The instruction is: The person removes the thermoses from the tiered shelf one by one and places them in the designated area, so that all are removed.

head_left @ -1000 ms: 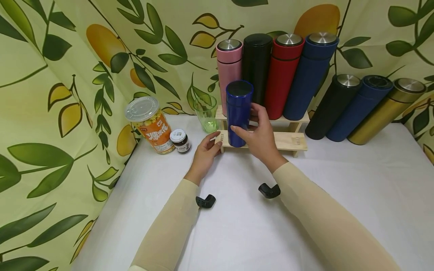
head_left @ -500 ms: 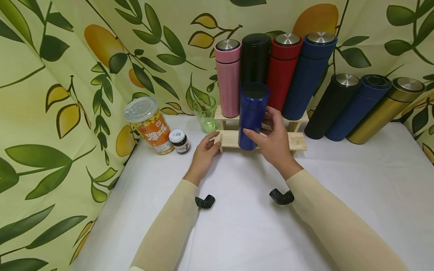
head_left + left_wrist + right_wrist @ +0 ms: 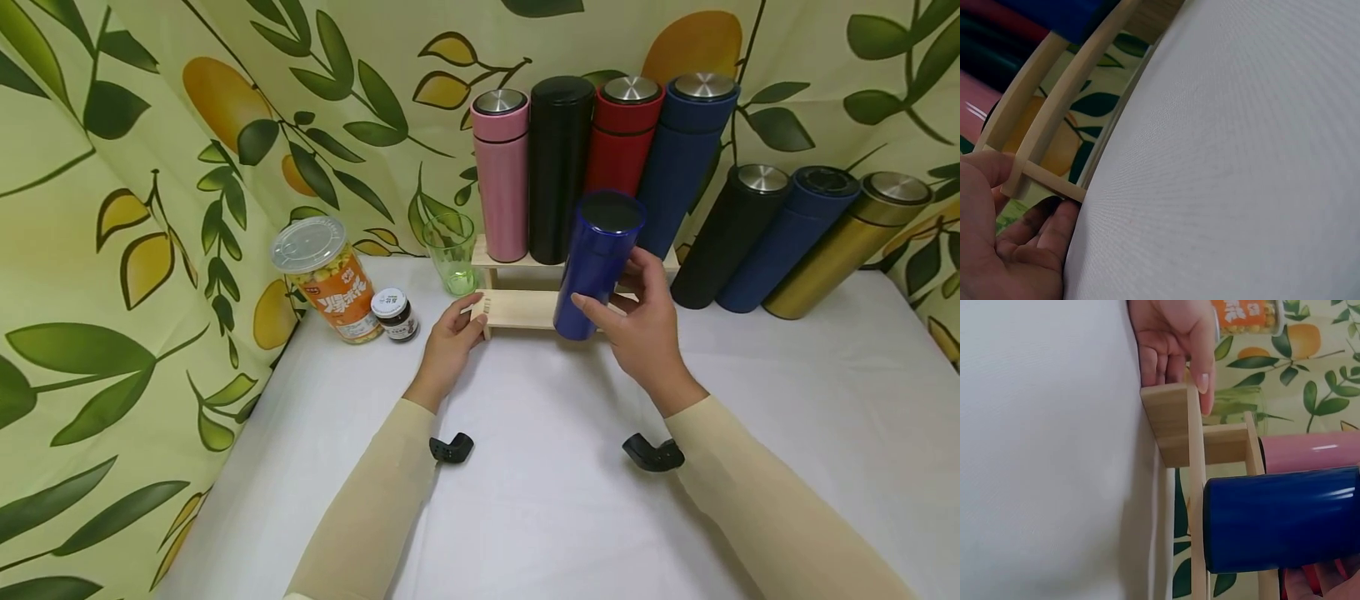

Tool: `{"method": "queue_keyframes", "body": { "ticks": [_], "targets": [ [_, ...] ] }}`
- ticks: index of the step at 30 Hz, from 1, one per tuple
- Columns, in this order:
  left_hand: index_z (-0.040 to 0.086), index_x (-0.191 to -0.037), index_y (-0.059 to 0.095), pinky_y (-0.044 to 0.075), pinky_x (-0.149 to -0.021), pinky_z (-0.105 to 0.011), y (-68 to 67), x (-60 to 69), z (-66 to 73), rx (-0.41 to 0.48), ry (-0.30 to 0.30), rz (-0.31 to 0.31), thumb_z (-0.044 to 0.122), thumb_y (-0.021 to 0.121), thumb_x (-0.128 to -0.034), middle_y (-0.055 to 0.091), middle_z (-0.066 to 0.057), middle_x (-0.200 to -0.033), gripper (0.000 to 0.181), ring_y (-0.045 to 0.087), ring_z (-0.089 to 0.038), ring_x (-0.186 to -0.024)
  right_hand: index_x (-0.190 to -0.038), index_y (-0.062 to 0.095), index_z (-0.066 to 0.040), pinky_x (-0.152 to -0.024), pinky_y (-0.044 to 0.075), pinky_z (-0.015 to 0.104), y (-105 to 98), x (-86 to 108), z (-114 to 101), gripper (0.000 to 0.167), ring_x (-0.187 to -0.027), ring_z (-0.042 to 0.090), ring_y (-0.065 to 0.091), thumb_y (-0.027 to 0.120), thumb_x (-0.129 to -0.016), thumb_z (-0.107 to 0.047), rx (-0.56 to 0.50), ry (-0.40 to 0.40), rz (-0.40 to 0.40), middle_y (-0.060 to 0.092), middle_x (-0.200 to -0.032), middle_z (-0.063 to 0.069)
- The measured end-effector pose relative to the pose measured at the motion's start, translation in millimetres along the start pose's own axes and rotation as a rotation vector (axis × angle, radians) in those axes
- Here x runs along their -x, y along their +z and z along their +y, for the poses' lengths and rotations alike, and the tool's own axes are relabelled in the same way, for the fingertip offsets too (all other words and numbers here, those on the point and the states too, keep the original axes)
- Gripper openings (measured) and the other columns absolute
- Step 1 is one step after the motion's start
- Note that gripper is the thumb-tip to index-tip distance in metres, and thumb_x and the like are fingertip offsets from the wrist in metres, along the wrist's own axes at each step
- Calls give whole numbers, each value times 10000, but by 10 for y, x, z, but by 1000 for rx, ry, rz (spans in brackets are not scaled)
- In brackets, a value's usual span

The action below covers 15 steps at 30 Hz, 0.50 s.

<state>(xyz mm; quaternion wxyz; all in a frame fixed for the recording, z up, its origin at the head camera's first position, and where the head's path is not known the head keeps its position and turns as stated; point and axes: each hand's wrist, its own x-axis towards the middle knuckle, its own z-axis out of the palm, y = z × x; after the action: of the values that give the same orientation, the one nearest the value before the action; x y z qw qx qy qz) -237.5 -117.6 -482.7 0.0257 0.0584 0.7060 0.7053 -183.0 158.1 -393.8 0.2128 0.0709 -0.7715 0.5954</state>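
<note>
My right hand (image 3: 648, 342) grips a glossy blue bottle (image 3: 596, 271) from its right side, thumb in front. The bottle leans slightly right, with its base at the lower step of a two-step wooden rack (image 3: 517, 308). In the right wrist view the blue bottle (image 3: 1282, 519) has its base against or just above the step; I cannot tell which. My left hand (image 3: 448, 346) holds the rack's lower left end. The left wrist view shows that hand (image 3: 1022, 250) around the rack's corner (image 3: 1019, 175).
Pink (image 3: 502, 183), black (image 3: 558, 167), red (image 3: 626, 133) and dark blue (image 3: 690, 150) bottles stand on the upper step. Three more bottles stand right of the rack, the nearest black (image 3: 727, 242). To the left are a green glass (image 3: 452, 254), small jar (image 3: 395, 315) and popcorn tub (image 3: 330, 279).
My right hand has carried the glossy blue bottle rightward along the lower step, from in front of the pink bottle to in front of the black and red ones. My left hand stays at the rack's end.
</note>
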Motion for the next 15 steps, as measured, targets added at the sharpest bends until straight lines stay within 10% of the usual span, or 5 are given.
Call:
{"method": "queue_keyframes", "body": {
  "ticks": [15],
  "targets": [
    [147, -1559, 605, 578, -1032, -358, 6, -2, -3, 30, -4, -3, 104, 652, -1119, 641, -195, -1455, 444, 644, -289, -1317, -1587, 461, -150, -1071, 540, 312, -452, 50, 67, 800, -1256, 218, 604, 861, -917, 25, 32, -9, 90, 573, -1447, 66]
  ]
}}
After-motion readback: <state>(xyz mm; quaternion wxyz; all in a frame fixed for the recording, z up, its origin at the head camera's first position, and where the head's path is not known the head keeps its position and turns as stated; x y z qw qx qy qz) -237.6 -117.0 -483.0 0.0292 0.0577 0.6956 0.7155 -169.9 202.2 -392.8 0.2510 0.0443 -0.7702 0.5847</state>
